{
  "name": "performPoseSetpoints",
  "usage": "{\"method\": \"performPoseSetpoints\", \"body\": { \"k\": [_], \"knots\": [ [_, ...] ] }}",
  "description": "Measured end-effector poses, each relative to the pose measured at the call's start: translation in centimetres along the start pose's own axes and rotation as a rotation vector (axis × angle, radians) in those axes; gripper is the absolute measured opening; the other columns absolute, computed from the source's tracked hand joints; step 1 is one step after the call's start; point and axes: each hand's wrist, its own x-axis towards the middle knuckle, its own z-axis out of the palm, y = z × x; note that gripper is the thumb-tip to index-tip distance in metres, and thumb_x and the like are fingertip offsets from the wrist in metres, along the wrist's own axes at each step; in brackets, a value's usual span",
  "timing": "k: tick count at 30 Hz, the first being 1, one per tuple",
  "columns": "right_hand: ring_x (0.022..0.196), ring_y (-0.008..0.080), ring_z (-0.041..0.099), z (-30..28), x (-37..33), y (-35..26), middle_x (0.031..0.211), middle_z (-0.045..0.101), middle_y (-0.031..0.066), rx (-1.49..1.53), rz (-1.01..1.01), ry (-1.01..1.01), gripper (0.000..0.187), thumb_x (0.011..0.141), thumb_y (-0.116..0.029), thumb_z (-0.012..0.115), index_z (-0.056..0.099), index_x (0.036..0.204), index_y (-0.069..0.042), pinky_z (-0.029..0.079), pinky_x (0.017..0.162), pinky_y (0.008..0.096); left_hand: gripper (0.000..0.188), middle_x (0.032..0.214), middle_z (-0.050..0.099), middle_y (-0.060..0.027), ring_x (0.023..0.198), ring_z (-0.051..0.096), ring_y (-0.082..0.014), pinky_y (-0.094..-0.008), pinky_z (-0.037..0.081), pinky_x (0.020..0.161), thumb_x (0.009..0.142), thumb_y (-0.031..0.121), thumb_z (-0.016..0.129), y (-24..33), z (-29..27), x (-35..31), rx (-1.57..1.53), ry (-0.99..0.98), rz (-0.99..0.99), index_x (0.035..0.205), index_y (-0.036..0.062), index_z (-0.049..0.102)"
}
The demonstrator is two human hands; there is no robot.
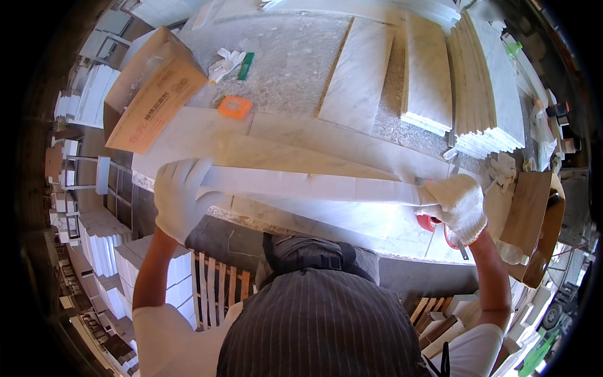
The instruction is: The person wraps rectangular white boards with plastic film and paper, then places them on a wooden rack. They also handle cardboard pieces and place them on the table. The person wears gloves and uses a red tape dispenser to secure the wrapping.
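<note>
A long, flat white strip (314, 186) with faint crease marks stretches between my hands above the table. My left hand (182, 200), in a white glove, is closed on its left end, thumb below and fingers above. At the other end my right hand (457, 204), in a white knitted glove, is closed around the strip; its fingertips are partly hidden. Red loops (449, 234) and a thin metal piece show under and beside the right hand; I cannot tell exactly what they belong to. Beneath the strip lies a white marble slab (358, 220), set at a slant.
Stacked marble slabs (427, 75) and a single slab (358, 72) lie at the back right. An open cardboard box (157, 88) stands back left, near an orange boxy object (235, 107) and a white glove (226, 65). Another box (534, 220) is at the right.
</note>
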Motion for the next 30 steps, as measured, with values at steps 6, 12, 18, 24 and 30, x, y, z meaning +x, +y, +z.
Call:
{"method": "performPoseSetpoints", "body": {
  "k": [6,12,18,24,30],
  "knots": [
    [0.059,0.0336,0.057,-1.7,2.0,-1.6,0.064,0.058,0.0121,0.089,0.032,-0.070,0.029,0.073,-0.034,0.071,0.065,0.077,-0.007,0.045,0.056,0.0417,0.051,0.092,0.063,-0.0124,0.094,0.058,-0.0323,-0.0412,0.046,0.082,0.069,0.049,0.078,-3.6,1.7,2.0,-0.179,-0.513,0.208,0.093,0.0074,0.062],
    [0.089,0.0338,0.061,-2.4,1.7,-1.7,0.097,0.065,0.0130,0.027,0.157,-0.095,0.046,0.075,-0.028,0.075,0.065,0.116,-0.009,0.048,0.076,0.0438,0.056,0.102,0.062,-0.0084,0.095,0.057,-0.0316,-0.0419,0.048,0.080,0.063,0.042,0.082,-2.2,0.7,3.6,-0.221,-0.173,0.220,0.104,0.0077,0.065],
    [0.109,0.0346,0.058,-2.9,2.7,-2.3,0.119,0.061,0.0117,-0.122,0.077,0.160,0.050,0.070,-0.023,0.077,0.064,0.117,-0.012,0.048,0.093,0.0445,0.053,0.104,0.062,-0.0099,0.095,0.058,-0.0313,-0.0411,0.049,0.078,0.061,0.024,0.083,-1.2,2.1,4.1,-0.140,0.270,0.212,0.106,0.0057,0.062],
    [0.112,0.0303,0.058,-1.9,3.8,-2.2,0.120,0.060,0.0078,-0.311,-0.067,0.278,0.045,0.064,-0.013,0.078,0.064,0.106,-0.012,0.049,0.093,0.0441,0.039,0.096,0.060,-0.0084,0.082,0.059,-0.0268,-0.0381,0.050,0.072,0.070,0.026,0.079,0.6,-0.8,7.3,-0.401,-0.240,0.129,0.102,0.0090,0.065],
    [0.109,0.0270,0.060,-1.5,3.9,-2.4,0.117,0.061,0.0065,-0.330,-0.114,0.344,0.036,0.064,-0.008,0.075,0.061,0.097,-0.010,0.051,0.091,0.0423,0.040,0.106,0.063,-0.0056,0.096,0.062,-0.0227,-0.0364,0.051,0.079,0.073,0.023,0.076,4.2,0.8,10.2,-0.100,-0.024,0.391,0.111,0.0162,0.067]
  ]
}}
